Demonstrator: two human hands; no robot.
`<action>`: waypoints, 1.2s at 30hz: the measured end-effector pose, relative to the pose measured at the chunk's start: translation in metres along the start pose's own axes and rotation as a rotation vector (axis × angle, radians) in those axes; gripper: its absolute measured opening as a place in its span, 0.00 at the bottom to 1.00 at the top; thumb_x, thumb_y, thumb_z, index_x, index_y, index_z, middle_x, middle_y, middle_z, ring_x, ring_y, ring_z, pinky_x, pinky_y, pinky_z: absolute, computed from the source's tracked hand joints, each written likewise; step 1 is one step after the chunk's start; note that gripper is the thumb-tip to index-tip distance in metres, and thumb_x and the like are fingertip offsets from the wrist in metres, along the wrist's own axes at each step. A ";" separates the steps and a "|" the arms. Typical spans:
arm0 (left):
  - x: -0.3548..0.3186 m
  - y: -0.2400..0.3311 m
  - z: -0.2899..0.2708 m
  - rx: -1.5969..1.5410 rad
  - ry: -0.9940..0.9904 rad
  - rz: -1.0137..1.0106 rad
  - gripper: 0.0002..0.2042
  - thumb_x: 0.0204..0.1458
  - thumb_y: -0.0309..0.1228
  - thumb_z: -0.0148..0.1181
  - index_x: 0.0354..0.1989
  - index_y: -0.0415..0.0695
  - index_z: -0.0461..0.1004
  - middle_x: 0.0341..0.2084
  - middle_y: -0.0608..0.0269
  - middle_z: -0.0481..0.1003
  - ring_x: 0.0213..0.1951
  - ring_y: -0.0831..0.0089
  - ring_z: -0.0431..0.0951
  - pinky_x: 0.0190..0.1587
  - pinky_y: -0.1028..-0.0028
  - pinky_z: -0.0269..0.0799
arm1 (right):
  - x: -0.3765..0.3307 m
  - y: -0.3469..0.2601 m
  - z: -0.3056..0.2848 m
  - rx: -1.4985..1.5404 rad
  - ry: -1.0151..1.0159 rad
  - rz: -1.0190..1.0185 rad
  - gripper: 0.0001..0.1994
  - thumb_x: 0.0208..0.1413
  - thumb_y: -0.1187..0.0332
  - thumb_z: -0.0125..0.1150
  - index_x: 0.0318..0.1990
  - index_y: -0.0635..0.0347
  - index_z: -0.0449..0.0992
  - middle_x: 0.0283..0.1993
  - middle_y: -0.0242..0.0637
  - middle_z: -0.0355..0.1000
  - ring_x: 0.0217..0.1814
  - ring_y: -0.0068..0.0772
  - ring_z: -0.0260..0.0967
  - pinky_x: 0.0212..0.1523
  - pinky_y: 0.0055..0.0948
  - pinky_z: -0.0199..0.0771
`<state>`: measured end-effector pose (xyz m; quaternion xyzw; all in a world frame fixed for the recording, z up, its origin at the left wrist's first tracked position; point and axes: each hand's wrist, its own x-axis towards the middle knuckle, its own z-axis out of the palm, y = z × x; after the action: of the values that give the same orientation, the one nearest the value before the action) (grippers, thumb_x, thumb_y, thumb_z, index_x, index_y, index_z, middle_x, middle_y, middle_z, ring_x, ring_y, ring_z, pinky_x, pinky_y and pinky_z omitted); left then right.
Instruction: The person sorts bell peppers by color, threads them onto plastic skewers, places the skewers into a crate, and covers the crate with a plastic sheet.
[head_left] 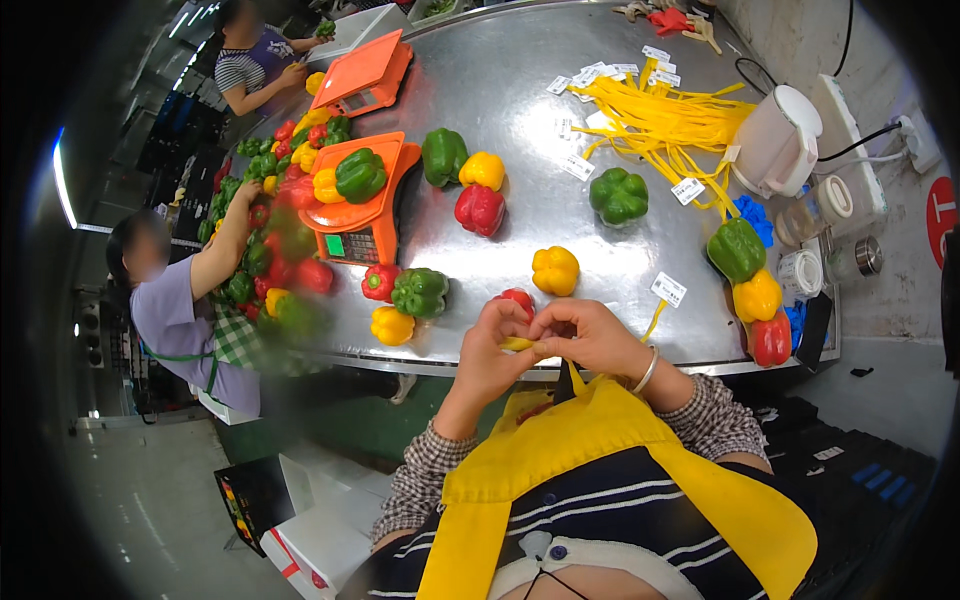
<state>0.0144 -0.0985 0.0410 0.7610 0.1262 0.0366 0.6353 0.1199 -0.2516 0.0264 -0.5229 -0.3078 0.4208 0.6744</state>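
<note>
I'm seeing the left hand (488, 350) and right hand (592, 335) pinching a yellow band (517, 344) between their fingertips, above the near edge of the metal table (480, 90); a red pepper (515, 299) is sitting just behind them. At the far edge a pale tub (440, 19) is holding something leafy green. To the right, a lidded jug (765, 145) and a white tub (800, 273) are standing near each other; I'm not making out their contents.
</note>
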 end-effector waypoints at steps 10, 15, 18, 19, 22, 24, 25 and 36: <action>-0.018 -0.017 -0.004 -0.369 0.118 -0.089 0.20 0.49 0.16 0.59 0.46 0.41 0.56 0.31 0.56 0.75 0.31 0.73 0.77 0.31 0.76 0.75 | -0.002 0.022 0.016 0.150 0.043 0.031 0.11 0.55 0.70 0.62 0.44 0.61 0.73 0.38 0.28 0.71 0.39 0.15 0.68 0.41 0.19 0.69; -0.007 -0.005 0.009 -0.432 0.206 -0.022 0.11 0.56 0.20 0.52 0.44 0.39 0.58 0.30 0.55 0.75 0.28 0.74 0.76 0.29 0.77 0.74 | 0.000 0.031 0.009 0.156 0.105 -0.027 0.11 0.57 0.72 0.60 0.46 0.63 0.73 0.40 0.29 0.72 0.42 0.19 0.69 0.44 0.21 0.69; -0.008 -0.010 0.007 -0.358 0.264 -0.018 0.06 0.58 0.24 0.51 0.40 0.37 0.62 0.31 0.58 0.75 0.28 0.75 0.76 0.29 0.79 0.74 | 0.005 0.019 0.015 0.270 0.162 -0.065 0.08 0.59 0.71 0.57 0.44 0.61 0.72 0.38 0.27 0.70 0.41 0.17 0.67 0.44 0.20 0.67; -0.009 -0.018 0.003 -0.300 0.258 -0.037 0.06 0.59 0.24 0.51 0.39 0.37 0.62 0.31 0.59 0.75 0.28 0.75 0.76 0.29 0.79 0.74 | 0.006 0.012 0.018 0.348 0.142 -0.034 0.07 0.60 0.71 0.55 0.43 0.61 0.72 0.38 0.27 0.69 0.40 0.17 0.66 0.43 0.19 0.67; -0.007 -0.023 0.001 -0.273 0.388 -0.015 0.05 0.61 0.28 0.49 0.36 0.41 0.65 0.28 0.62 0.74 0.27 0.79 0.74 0.29 0.80 0.71 | 0.006 0.023 0.014 0.481 0.021 0.032 0.06 0.62 0.68 0.53 0.41 0.59 0.69 0.38 0.25 0.69 0.40 0.15 0.65 0.43 0.16 0.65; -0.001 -0.018 -0.005 -0.484 0.518 0.008 0.06 0.62 0.30 0.47 0.35 0.42 0.65 0.28 0.63 0.74 0.29 0.78 0.74 0.30 0.79 0.71 | 0.006 0.022 0.014 0.457 -0.040 0.070 0.06 0.61 0.67 0.54 0.40 0.58 0.69 0.39 0.24 0.69 0.38 0.14 0.65 0.43 0.17 0.65; 0.002 -0.010 -0.009 -0.695 0.578 -0.127 0.06 0.63 0.32 0.46 0.34 0.44 0.65 0.24 0.67 0.70 0.27 0.79 0.71 0.29 0.77 0.68 | 0.007 0.025 0.013 0.374 -0.062 0.069 0.06 0.60 0.67 0.55 0.39 0.60 0.71 0.34 0.23 0.68 0.36 0.14 0.64 0.41 0.16 0.64; -0.008 -0.028 -0.036 -0.404 0.334 -0.324 0.03 0.57 0.27 0.54 0.34 0.44 0.68 0.15 0.76 0.57 0.18 0.87 0.56 0.21 0.83 0.53 | 0.038 0.048 -0.013 1.237 -0.528 0.025 0.11 0.64 0.65 0.43 0.42 0.58 0.72 0.32 0.29 0.70 0.32 0.24 0.67 0.38 0.25 0.69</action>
<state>-0.0047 -0.0615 0.0212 0.5726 0.3386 0.0837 0.7419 0.1364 -0.2183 -0.0243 0.0769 -0.1586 0.6412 0.7469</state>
